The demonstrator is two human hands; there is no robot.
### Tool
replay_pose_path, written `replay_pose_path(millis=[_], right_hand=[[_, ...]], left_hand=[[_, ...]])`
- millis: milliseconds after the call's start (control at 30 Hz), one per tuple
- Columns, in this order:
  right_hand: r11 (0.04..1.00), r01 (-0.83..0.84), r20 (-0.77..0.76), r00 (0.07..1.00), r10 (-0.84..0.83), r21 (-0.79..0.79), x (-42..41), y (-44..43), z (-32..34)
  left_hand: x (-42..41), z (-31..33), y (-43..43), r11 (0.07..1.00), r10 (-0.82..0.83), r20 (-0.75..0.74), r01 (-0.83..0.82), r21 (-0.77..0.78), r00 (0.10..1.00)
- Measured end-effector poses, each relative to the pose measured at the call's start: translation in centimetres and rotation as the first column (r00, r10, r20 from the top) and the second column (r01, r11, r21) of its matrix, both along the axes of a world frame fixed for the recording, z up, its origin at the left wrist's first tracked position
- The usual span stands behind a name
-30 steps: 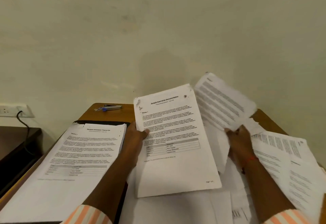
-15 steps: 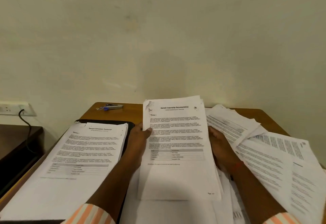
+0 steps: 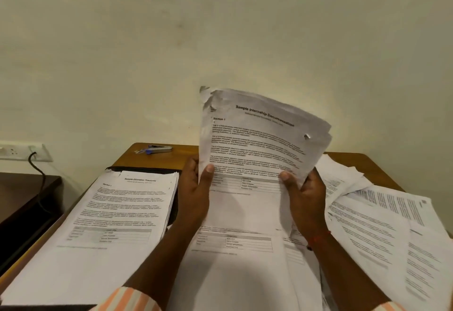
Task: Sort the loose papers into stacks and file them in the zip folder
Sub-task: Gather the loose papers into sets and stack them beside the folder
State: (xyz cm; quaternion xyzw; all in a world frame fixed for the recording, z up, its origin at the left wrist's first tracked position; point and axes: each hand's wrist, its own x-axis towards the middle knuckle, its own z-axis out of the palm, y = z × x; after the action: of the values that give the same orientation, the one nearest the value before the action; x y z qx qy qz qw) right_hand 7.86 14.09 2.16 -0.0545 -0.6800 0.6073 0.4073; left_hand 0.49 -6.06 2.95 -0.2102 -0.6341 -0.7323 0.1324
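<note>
I hold a bundle of printed sheets headed "Sample Internship Documentation" (image 3: 257, 144) upright above the desk. My left hand (image 3: 195, 194) grips its left edge, thumb on the front. My right hand (image 3: 304, 196) grips its right edge the same way. A squared stack of "Sample Education Transcript" papers (image 3: 110, 215) lies at the left on top of the black zip folder (image 3: 144, 169), of which only the far edge shows. Loose papers (image 3: 382, 232) spread untidily over the right side of the desk, and more sheets (image 3: 235, 256) lie under my forearms.
A stapler (image 3: 158, 149) with a blue part lies at the back of the wooden desk (image 3: 367, 166), close to the cream wall. A dark low cabinet (image 3: 22, 203) stands left of the desk, below a wall socket (image 3: 22, 151) with a black cable.
My right hand let go of the loose sheet at the right and took the bundle's right edge. Both hands then raised the bundle and tipped it upright.
</note>
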Motion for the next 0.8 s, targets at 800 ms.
replay_pose_path(millis=[800], right_hand=[[0.978, -0.181, 0.158, 0.974, 0.163, 0.103, -0.7, 0.5, -2.0]], left_hand=[[-1.4, -1.0, -0.6, 0.985, -0.017, 0.152, 0.043, -0.168, 0.988]])
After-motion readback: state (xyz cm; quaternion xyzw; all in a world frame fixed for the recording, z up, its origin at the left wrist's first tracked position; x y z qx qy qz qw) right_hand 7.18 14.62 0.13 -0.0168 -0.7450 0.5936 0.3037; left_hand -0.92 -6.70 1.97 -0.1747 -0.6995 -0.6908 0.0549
